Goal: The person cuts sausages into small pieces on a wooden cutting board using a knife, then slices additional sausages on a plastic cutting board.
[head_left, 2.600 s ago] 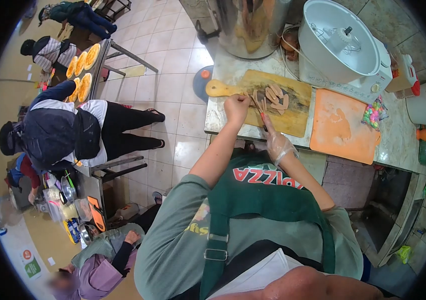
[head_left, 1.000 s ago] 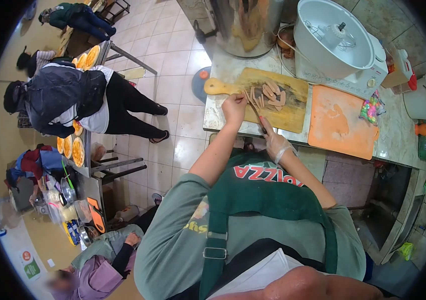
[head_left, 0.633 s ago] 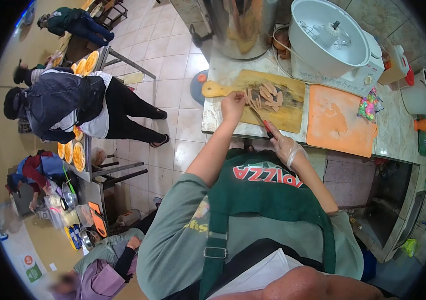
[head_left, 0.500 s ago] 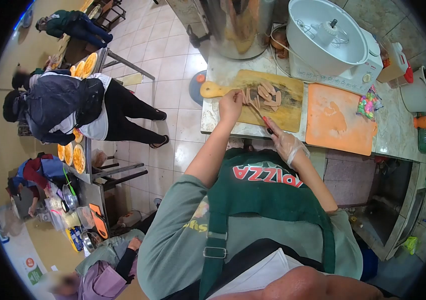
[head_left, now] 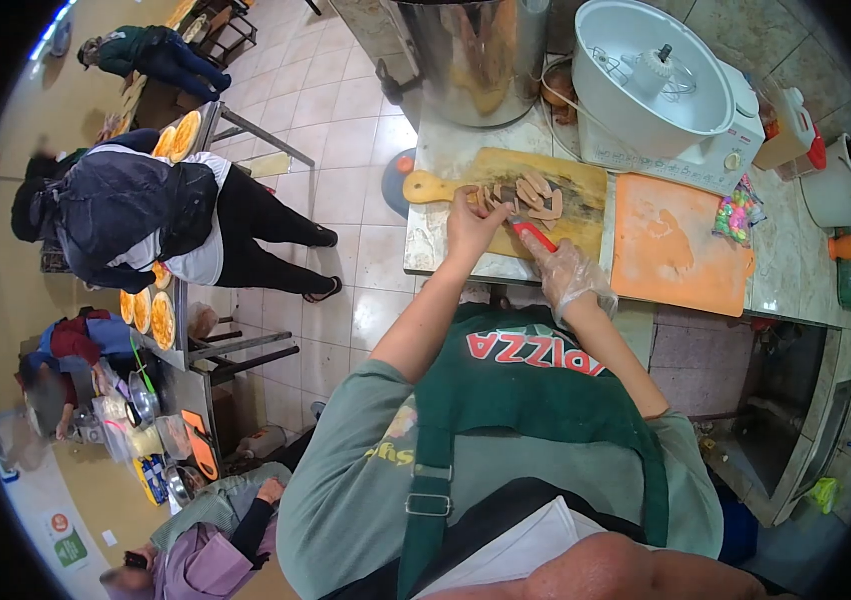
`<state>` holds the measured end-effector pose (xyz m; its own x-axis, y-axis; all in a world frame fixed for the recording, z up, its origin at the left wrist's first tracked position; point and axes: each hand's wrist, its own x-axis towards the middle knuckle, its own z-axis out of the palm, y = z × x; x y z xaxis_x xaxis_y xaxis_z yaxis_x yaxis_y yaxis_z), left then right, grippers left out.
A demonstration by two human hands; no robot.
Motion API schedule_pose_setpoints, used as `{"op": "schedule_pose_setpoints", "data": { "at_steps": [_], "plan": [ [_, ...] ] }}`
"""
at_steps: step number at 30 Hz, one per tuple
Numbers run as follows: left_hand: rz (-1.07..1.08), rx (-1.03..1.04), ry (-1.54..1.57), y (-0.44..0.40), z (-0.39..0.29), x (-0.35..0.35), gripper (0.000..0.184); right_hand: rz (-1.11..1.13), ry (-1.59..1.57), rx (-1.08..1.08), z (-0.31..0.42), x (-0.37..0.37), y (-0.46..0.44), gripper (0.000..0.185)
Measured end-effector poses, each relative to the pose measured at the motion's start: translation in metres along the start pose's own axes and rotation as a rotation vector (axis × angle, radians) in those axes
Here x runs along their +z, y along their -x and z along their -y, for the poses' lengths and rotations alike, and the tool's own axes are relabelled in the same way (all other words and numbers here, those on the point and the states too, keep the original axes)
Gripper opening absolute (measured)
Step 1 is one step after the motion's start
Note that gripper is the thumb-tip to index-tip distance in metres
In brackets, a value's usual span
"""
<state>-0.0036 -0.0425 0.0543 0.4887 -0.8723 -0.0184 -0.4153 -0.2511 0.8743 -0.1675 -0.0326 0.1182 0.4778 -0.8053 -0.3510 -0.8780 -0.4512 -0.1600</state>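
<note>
A wooden cutting board (head_left: 578, 180) lies on the counter, its rounded handle pointing left. Brown sausage strips (head_left: 540, 196) are spread over its middle. My bare left hand (head_left: 474, 226) is at the board's left part, fingers bent and closed around strips beside the blade; exactly what lies between them is partly hidden. My right hand (head_left: 570, 274), in a clear plastic glove, grips a knife (head_left: 536, 236) by its red handle. The blade points up and left toward my left fingertips, mostly hidden from view.
An orange cutting board (head_left: 681, 270) lies to the right, near a bag of colourful sweets (head_left: 738, 212). Behind stand a white mixer (head_left: 656, 80) and a large metal pot (head_left: 481, 70). At far left, people work by a table with pizzas (head_left: 162, 318).
My left hand has loosened from a tight fist and its fingers reach toward the blade. My right hand has turned and moved left, showing more of the red handle.
</note>
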Motion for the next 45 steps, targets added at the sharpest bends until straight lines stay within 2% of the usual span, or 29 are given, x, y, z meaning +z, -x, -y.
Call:
{"op": "schedule_pose_setpoints", "data": {
  "at_steps": [2, 4, 6, 18, 25, 27, 28, 30, 31, 33, 34, 36, 38, 40, 42, 45],
  "plan": [
    [0.029, -0.048, 0.048, -0.004, 0.005, 0.003, 0.056, 0.037, 0.039, 0.006, 0.000, -0.002, 0.001, 0.065],
    [0.060, -0.097, 0.096, -0.006, 0.005, 0.005, 0.055, -0.019, 0.029, -0.011, -0.002, 0.002, 0.003, 0.067],
    [0.112, -0.224, 0.388, -0.007, 0.001, 0.002, 0.054, -0.015, 0.041, -0.002, -0.002, 0.000, 0.005, 0.067],
    [0.167, -0.434, 0.587, -0.013, -0.017, 0.003, 0.052, -0.112, 0.095, 0.009, -0.003, -0.008, 0.011, 0.068],
    [0.149, -0.440, 0.658, -0.016, -0.008, 0.004, 0.053, -0.100, 0.110, 0.060, -0.004, -0.005, 0.007, 0.063],
    [0.083, -0.369, 0.599, -0.019, -0.003, 0.002, 0.040, -0.136, 0.091, 0.070, -0.011, 0.001, 0.004, 0.061],
    [0.086, -0.369, 0.598, -0.024, 0.004, 0.000, 0.040, -0.171, 0.073, 0.078, -0.016, 0.005, 0.003, 0.059],
    [0.152, -0.013, -0.012, -0.033, 0.012, -0.005, 0.026, -0.232, 0.036, 0.087, -0.030, 0.014, 0.004, 0.057],
    [0.153, -0.014, -0.013, -0.034, 0.015, -0.004, 0.026, -0.294, 0.001, 0.095, -0.036, 0.016, 0.005, 0.056],
    [0.162, 0.173, -0.339, -0.032, 0.000, -0.007, 0.022, -0.357, -0.041, 0.119, -0.043, 0.012, 0.010, 0.054],
    [0.165, 0.174, -0.339, -0.030, -0.003, -0.005, 0.022, -0.419, -0.082, 0.142, -0.048, 0.011, 0.013, 0.052],
    [-0.024, 0.483, -0.605, -0.025, -0.010, 0.001, 0.030, -0.479, -0.139, 0.151, -0.061, 0.016, 0.016, 0.052],
    [0.040, 0.513, -0.606, -0.022, -0.021, 0.006, 0.032, -0.540, -0.197, 0.159, -0.070, 0.017, 0.019, 0.053],
    [0.102, 0.543, -0.606, -0.022, -0.025, 0.016, 0.034, -0.475, -0.220, 0.246, -0.075, 0.011, 0.025, 0.051],
    [0.236, 0.693, -0.532, -0.027, -0.025, 0.028, 0.042, -0.483, -0.236, 0.254, -0.079, 0.008, 0.029, 0.050],
    [0.350, 0.604, -0.605, -0.034, -0.033, 0.037, 0.045, -0.496, -0.253, 0.261, -0.086, 0.007, 0.035, 0.049]
  ]
}}
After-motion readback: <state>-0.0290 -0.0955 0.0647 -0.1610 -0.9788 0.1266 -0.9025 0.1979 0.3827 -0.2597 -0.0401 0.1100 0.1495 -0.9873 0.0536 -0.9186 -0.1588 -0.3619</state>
